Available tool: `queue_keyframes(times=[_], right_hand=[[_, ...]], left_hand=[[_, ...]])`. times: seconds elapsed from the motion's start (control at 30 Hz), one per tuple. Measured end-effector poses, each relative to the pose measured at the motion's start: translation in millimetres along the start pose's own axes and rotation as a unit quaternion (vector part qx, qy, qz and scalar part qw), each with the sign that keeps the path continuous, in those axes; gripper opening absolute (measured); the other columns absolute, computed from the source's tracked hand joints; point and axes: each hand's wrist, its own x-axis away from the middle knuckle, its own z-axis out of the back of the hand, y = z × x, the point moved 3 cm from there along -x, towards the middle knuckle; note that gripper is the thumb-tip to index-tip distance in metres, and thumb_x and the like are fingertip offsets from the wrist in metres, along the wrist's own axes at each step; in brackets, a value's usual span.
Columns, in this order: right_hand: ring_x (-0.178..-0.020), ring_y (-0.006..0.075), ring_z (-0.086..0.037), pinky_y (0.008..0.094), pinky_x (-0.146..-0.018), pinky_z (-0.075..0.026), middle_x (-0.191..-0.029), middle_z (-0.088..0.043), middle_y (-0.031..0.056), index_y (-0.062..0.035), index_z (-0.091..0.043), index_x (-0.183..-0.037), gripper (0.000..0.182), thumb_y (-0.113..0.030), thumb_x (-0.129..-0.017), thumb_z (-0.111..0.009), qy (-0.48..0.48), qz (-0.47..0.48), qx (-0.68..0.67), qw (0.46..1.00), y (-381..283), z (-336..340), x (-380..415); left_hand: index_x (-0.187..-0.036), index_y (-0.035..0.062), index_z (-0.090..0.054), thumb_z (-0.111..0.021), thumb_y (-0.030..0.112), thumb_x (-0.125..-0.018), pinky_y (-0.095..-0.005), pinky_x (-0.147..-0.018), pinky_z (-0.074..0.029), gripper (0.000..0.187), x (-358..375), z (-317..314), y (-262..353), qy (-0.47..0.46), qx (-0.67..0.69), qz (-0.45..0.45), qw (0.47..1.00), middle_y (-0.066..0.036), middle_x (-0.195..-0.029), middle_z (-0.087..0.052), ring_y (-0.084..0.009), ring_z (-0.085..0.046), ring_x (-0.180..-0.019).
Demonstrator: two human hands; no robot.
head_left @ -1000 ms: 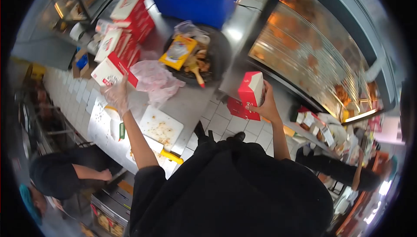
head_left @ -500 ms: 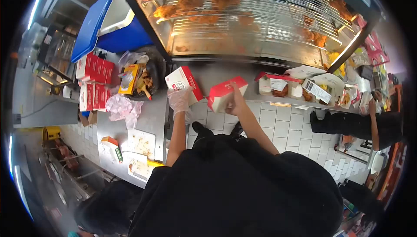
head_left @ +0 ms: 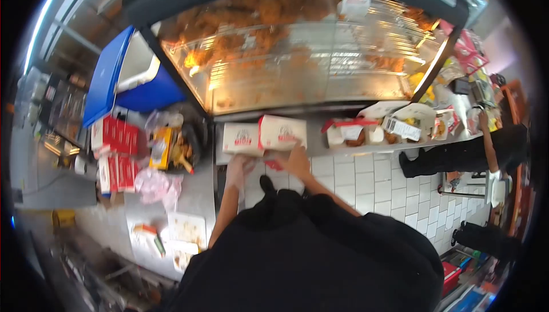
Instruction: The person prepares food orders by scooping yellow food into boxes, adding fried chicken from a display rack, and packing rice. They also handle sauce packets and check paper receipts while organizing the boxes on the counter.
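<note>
Two white-and-red cardboard takeaway boxes stand side by side at the counter edge in front of me: a left box [head_left: 243, 136] and a right box [head_left: 282, 131], printed faces up. My left hand [head_left: 242, 165], in a clear plastic glove, is closed at the lower edge of the left box. At the lower front of the right box, my right hand [head_left: 296, 162] grips it with fingers against the printed face. A bit of red shows just under that hand. The undersides of both boxes are hidden.
A glass heated cabinet [head_left: 274, 55] of fried chicken rises behind the boxes. Open filled boxes [head_left: 353, 132] line the counter to the right. A blue cooler [head_left: 108, 78], stacked red boxes [head_left: 114, 138] and a pink plastic bag [head_left: 155, 186] are left. Another person [head_left: 477, 149] stands at right.
Both boxes have turned from tilted in my hands to side by side at the counter edge, printed faces up. My right hand has moved left. The view has shifted.
</note>
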Motion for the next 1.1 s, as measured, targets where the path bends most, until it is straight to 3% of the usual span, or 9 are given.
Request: queue_keyframes(times=[0.1,0.17,0.27,0.53,0.7,0.8,1.0,1.03,1.1], right_hand=[[-0.121,0.0406,-0.045,0.0543,-0.093,-0.042,-0.13,-0.043,0.0247,-0.0071,-0.038,-0.137,0.085,-0.033,-0.068,-0.079,-0.037,0.017,0.143,0.989,-39,18,3],[-0.132,0.0394,-0.035,0.0573,-0.102,-0.033,-0.141,-0.036,0.0224,-0.013,-0.031,-0.146,0.094,-0.032,-0.067,-0.08,-0.009,0.253,0.192,0.948,-51,10,-1],[-0.137,0.0379,-0.028,0.0576,-0.108,-0.025,-0.15,-0.028,0.0186,-0.0182,-0.027,-0.149,0.095,-0.031,-0.07,-0.078,0.029,0.32,0.206,0.924,-53,6,-24],[-0.142,0.0344,-0.022,0.0569,-0.111,-0.021,-0.155,-0.021,0.0158,-0.0126,-0.03,-0.148,0.082,-0.034,-0.079,-0.07,0.077,0.326,0.394,0.856,18,4,-31],[-0.141,0.035,-0.025,0.0562,-0.111,-0.022,-0.15,-0.03,0.0173,-0.0101,-0.036,-0.144,0.083,-0.043,-0.076,-0.071,0.015,0.299,0.173,0.939,-26,15,-24],[-0.137,0.0367,-0.03,0.0559,-0.109,-0.025,-0.143,-0.039,0.0186,-0.0081,-0.041,-0.14,0.078,-0.039,-0.075,-0.071,-0.031,0.416,0.065,0.907,-78,-6,-21],[-0.131,0.0371,-0.038,0.0557,-0.105,-0.031,-0.136,-0.047,0.0183,-0.0048,-0.054,-0.126,0.053,-0.017,-0.076,-0.065,-0.055,0.412,0.207,0.885,-94,-74,-42],[-0.125,0.0361,-0.045,0.0503,-0.105,-0.035,-0.127,-0.054,0.0163,-0.0051,-0.058,-0.118,0.044,-0.012,-0.075,-0.065,0.001,0.424,0.199,0.883,-96,-74,-39],[-0.119,0.0359,-0.05,0.0484,-0.1,-0.039,-0.121,-0.057,0.0147,-0.005,-0.059,-0.114,0.042,-0.012,-0.073,-0.066,-0.035,0.429,0.181,0.885,-99,-82,-43]], left_hand=[[-0.122,0.0014,-0.055,-0.051,0.02,-0.092,-0.0347,-0.079,-0.054,0.035,-10,27,-14,0.076,-0.059,-0.045,0.994,-0.009,-0.113,-0.063,-0.0186,-0.062,-0.101],[-0.116,0.0,-0.06,-0.052,0.016,-0.09,-0.0325,-0.073,-0.055,0.031,-21,35,-15,0.119,-0.099,-0.034,0.987,-0.009,-0.103,-0.066,-0.0183,-0.064,-0.093],[-0.101,-0.0023,-0.066,-0.057,0.01,-0.085,-0.029,-0.062,-0.056,0.022,-32,34,-14,0.211,-0.14,-0.024,0.967,-0.009,-0.086,-0.068,-0.0179,-0.066,-0.077],[-0.087,-0.0044,-0.066,-0.068,0.012,-0.082,-0.026,-0.049,-0.054,0.017,-19,23,-12,0.256,-0.062,-0.08,0.961,-0.009,-0.075,-0.065,-0.015,-0.062,-0.06],[-0.098,-0.0025,-0.065,-0.072,0.023,-0.084,-0.0231,-0.044,-0.043,0.03,-7,1,5,0.267,-0.073,-0.078,0.958,-0.005,-0.07,-0.063,-0.0095,-0.055,-0.052],[-0.104,-0.0026,-0.066,-0.07,0.02,-0.085,-0.0223,-0.051,-0.045,0.03,-21,14,-8,0.195,-0.083,-0.092,0.973,-0.005,-0.073,-0.065,-0.0097,-0.057,-0.058],[-0.098,-0.0021,-0.069,-0.065,0.013,-0.083,-0.0273,-0.068,-0.05,0.022,-43,28,-23,0.154,-0.138,-0.156,0.966,-0.004,-0.083,-0.071,-0.0108,-0.062,-0.075],[-0.098,0.0004,-0.068,-0.069,0.019,-0.085,-0.0227,-0.05,-0.042,0.023,-46,31,-25,0.177,-0.199,-0.192,0.945,-0.002,-0.074,-0.065,-0.0085,-0.057,-0.06],[-0.098,0.0011,-0.069,-0.069,0.019,-0.084,-0.0238,-0.051,-0.044,0.023,-49,40,-26,0.203,-0.264,-0.178,0.926,-0.002,-0.075,-0.066,-0.0086,-0.058,-0.061]])
